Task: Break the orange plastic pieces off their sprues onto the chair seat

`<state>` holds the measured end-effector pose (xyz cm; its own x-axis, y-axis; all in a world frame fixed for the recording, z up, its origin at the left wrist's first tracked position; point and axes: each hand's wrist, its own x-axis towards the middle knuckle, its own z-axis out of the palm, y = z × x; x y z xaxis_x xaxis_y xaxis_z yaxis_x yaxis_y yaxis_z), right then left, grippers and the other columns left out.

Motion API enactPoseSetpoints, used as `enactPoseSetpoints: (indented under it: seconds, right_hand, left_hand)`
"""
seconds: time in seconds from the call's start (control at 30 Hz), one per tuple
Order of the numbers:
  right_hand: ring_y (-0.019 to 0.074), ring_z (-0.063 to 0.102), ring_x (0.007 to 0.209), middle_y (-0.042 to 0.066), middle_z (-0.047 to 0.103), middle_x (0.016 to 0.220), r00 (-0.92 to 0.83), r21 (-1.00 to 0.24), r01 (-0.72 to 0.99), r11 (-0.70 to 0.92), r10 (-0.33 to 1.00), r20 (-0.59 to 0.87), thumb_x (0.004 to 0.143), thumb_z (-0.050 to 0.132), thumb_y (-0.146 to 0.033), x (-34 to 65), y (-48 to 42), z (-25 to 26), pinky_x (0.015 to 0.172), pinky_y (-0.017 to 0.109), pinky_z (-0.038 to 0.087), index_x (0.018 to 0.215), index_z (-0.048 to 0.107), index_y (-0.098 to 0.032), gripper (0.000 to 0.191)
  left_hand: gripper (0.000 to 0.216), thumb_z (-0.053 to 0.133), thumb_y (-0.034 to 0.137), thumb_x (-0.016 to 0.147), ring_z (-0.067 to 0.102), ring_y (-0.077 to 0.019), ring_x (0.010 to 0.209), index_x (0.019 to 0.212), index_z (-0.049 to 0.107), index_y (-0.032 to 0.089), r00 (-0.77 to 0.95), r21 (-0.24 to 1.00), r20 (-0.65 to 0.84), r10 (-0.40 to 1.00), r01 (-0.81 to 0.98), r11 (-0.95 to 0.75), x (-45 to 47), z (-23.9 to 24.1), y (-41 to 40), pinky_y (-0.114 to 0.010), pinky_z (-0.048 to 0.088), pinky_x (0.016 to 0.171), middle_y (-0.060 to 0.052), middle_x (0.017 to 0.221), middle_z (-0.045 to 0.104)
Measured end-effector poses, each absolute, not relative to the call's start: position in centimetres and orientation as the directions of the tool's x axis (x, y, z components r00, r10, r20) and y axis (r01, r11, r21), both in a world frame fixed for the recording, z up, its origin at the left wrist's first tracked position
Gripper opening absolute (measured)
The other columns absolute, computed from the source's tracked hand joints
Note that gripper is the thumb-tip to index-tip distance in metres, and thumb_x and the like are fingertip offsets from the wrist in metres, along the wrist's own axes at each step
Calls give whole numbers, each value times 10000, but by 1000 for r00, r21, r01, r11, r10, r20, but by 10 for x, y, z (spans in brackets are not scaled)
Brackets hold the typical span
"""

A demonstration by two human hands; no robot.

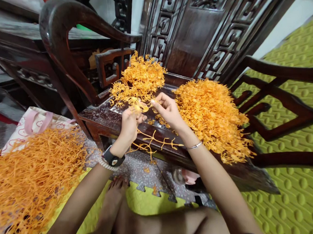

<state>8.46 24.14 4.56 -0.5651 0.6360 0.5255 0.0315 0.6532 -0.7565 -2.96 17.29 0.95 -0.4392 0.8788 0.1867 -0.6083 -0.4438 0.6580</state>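
My left hand [129,125] is closed on an orange branched plastic strip [147,143], whose thin side twigs hang below it over the front edge of the chair seat. Pale orange flower-like bits show at its fingertips, too blurred to make out singly. Close to its right, my right hand [169,111] pinches a small orange plastic piece [152,102] between thumb and forefinger. Behind both hands lies a heap of orange flower-shaped plastic pieces [143,73]. A larger heap of similar pieces [209,113] covers the seat's right side.
The carved dark wooden chair [98,117] has armrests on both sides. On the floor at left lies a big tangle of bare orange strips [38,173], beside a white bag with pink handles [50,120]. Yellow foam mats [296,193] cover parts of the floor.
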Motion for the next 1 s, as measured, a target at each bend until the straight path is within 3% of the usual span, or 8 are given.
enactPoseSetpoints:
  seconds: [0.2,0.37,0.73,1.0]
  right_hand:
    - [52,382,475,-70,470,543,-758,-898,-78,433,559,336,802,654,-455,91,232,56,471,233,285,713,445,-197,343]
    - [40,377,452,-74,483,508,-847,-932,-72,354,471,245,829,654,-389,94,226,59,451,222,264,707,447,-189,313]
    - [37,454,385,-60,546,479,-966,-979,-50,200,240,99,800,700,-347,108,238,61,398,168,338,709,519,-159,276]
    - [79,547,396,-23,617,485,-975,-982,39,182,224,3,756,715,-436,109,240,63,452,195,435,693,545,-169,323]
  left_hand:
    - [351,561,146,838,204,-19,364,563,347,185,-406,677,119,906,-635,-373,-38,11,178,-170,410,514,119,453,226]
    - [307,545,135,838,209,-26,361,571,399,177,-430,708,149,891,-582,-399,-33,12,178,-156,322,427,114,429,254]
    - [408,726,447,647,294,-29,352,504,453,181,-348,765,316,882,-457,-454,-27,6,174,-165,314,364,97,413,318]
    - [419,678,494,714,322,-38,370,519,487,176,-299,797,392,870,-362,-484,-26,2,173,-174,312,366,80,439,356]
